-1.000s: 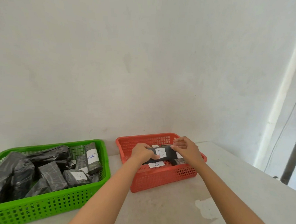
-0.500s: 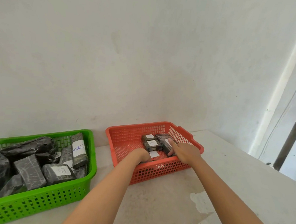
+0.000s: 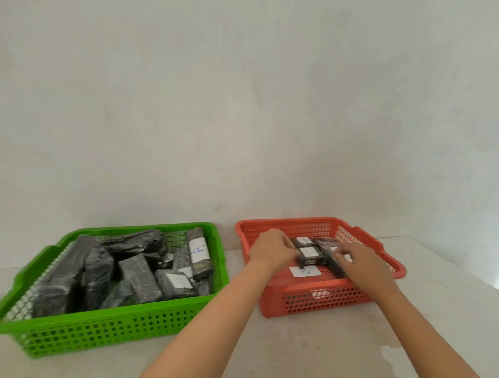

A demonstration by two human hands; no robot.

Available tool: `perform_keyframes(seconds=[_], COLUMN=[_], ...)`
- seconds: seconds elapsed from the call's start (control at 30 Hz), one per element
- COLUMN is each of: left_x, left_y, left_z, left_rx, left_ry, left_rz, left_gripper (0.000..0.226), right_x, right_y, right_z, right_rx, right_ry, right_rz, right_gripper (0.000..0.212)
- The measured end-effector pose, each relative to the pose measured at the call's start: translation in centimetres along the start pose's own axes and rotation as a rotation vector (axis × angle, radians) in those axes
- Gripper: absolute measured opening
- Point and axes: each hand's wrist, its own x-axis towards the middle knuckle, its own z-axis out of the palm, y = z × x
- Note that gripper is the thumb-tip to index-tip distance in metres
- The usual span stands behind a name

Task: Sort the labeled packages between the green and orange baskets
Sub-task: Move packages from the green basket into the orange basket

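Head view is showing both hands working inside the orange basket (image 3: 318, 296) at three o'clock: left hand (image 3: 271, 249) and right hand (image 3: 360, 261) gripping small labeled packages (image 3: 310, 254) there. Green basket (image 3: 105, 328) at nine o'clock is holding many dark parcels (image 3: 139, 275), so sorting seems unfinished.

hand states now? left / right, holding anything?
Left hand: fingers curled on the end of a small labeled package in the orange basket.
Right hand: fingertips on a dark package; grip cannot be told, blurred.
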Motion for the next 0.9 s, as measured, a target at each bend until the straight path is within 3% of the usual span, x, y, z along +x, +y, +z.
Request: perform_keyframes(seconds=[0.13, 0.3, 0.47, 0.57, 0.67, 0.8, 0.9], left_x=[-2.5, -6.4, -10.0, -11.1, -11.6, -12.1, -12.1], left_y=[-3.6, -10.5, -16.6, -18.6, -19.7, -20.3, -20.2], left_z=[-5.9, -12.6, -16.9, -17.4, -17.2, -16.4, -16.1], left_rx=[-0.022, 0.062, 0.105, 0.135, 0.185, 0.412, 0.435], left_ry=[0.253, 0.412, 0.511, 0.477, 0.393, 0.277, 0.249], left_rz=[0.027, -0.064, -0.161, -0.118, -0.032, -0.051, -0.040], left_gripper=[0.014, 0.015, 0.014, 0.016, 0.026, 0.041, 0.042], right_x=[-1.2, -3.3, -6.7, -7.9, -7.6, -6.2, -5.5], right_y=[-6.8, -17.1, -25.5, -28.0, -28.2, -27.2, -26.6], right_z=[0.3, 1.9, 4.7, 6.7, 7.7, 7.5, 7.1], right_rx=[0.198, 0.320, 0.403, 0.301, 0.338, 0.451, 0.598], right_ry=[-0.009, -0.061, -0.216, -0.369, -0.499, -0.398, -0.295], right_rz=[-0.161, -0.343, -0.494, -0.495, -0.463, -0.353, -0.257], right_gripper=[0.014, 0.020, 0.033, 0.050, 0.044, 0.030, 0.027])
